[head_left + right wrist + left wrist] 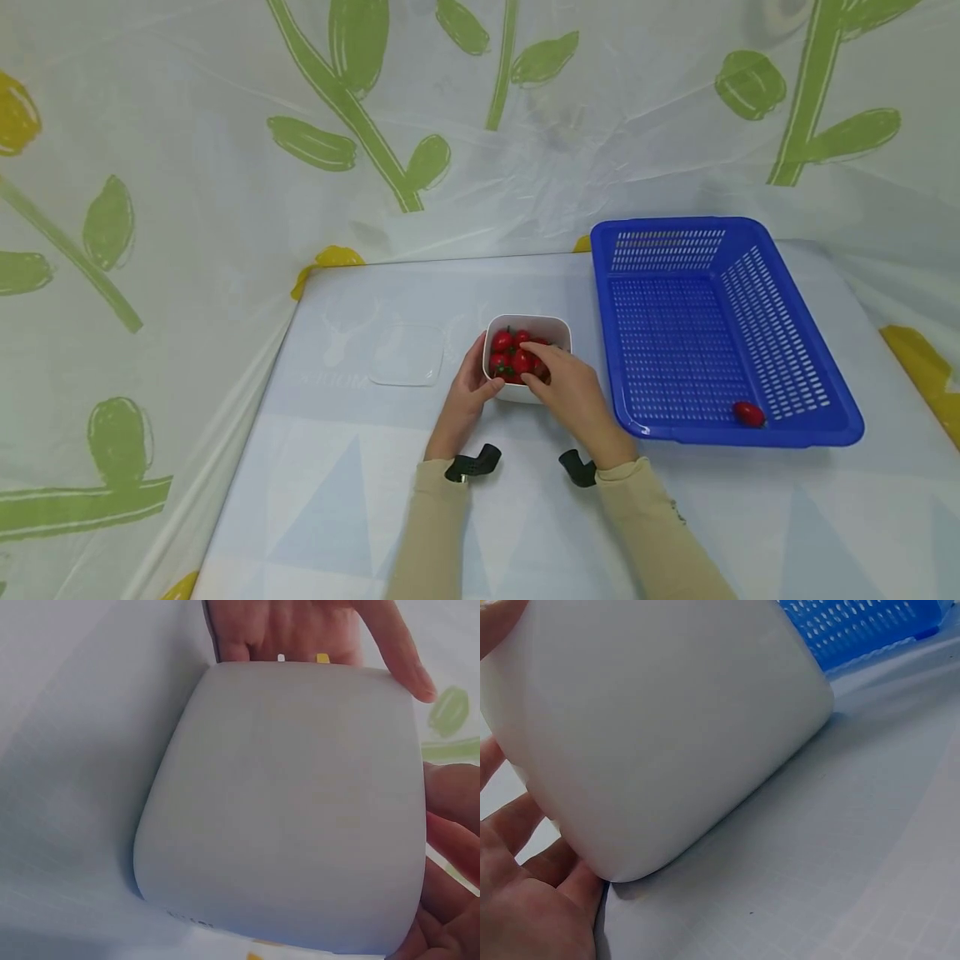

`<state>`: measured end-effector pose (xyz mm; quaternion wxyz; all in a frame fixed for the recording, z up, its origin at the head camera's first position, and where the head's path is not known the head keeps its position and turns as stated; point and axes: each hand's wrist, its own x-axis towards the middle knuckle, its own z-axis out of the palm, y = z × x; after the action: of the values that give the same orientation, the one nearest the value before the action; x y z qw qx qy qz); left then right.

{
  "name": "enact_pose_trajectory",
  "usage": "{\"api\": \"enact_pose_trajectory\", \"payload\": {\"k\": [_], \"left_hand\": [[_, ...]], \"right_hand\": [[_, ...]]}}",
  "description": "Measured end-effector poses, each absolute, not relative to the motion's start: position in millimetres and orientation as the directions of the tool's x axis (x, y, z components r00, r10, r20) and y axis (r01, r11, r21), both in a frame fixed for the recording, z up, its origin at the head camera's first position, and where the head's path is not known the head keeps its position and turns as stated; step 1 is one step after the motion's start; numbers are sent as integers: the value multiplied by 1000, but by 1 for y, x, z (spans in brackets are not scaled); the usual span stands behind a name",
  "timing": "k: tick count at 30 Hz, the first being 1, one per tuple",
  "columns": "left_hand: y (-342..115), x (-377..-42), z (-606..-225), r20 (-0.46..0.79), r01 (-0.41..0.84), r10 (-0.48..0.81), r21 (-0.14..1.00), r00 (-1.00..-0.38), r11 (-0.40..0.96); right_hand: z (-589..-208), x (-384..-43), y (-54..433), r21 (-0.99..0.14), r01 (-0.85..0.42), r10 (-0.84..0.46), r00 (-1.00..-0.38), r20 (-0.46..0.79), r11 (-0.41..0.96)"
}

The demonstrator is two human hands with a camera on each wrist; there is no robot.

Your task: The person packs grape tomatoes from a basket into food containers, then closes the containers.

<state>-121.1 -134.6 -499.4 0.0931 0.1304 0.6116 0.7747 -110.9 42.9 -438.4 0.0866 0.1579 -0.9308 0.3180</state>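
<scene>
A white square container (513, 393) full of red cherry tomatoes (502, 341), some with green stems, stands on the table. My left hand (467, 393) holds its left side, thumb at the rim; the left wrist view shows the fingers (514, 825) along the white wall. From the right, my right hand (572, 390) reaches over the rim, its thumb and index finger round a cherry tomato (522, 361) among the others. In the right wrist view, the container wall (285, 802) hides most of that hand's fingertips.
To the right stands a blue perforated basket (626, 408), with one red tomato (748, 414) in its near right corner. A clear, flat lid (407, 356) lies on the table left of the container. A patterned sheet (225, 167) hangs behind the table.
</scene>
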Motion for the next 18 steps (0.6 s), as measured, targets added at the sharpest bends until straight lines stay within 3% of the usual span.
{"api": "enact_pose_trajectory", "payload": {"k": [18], "left_hand": [[-136, -129, -517, 68, 15, 278, 982, -958, -190]], "right_hand": [[-440, -111, 44, -597, -393, -260, -918, 300, 699]]}}
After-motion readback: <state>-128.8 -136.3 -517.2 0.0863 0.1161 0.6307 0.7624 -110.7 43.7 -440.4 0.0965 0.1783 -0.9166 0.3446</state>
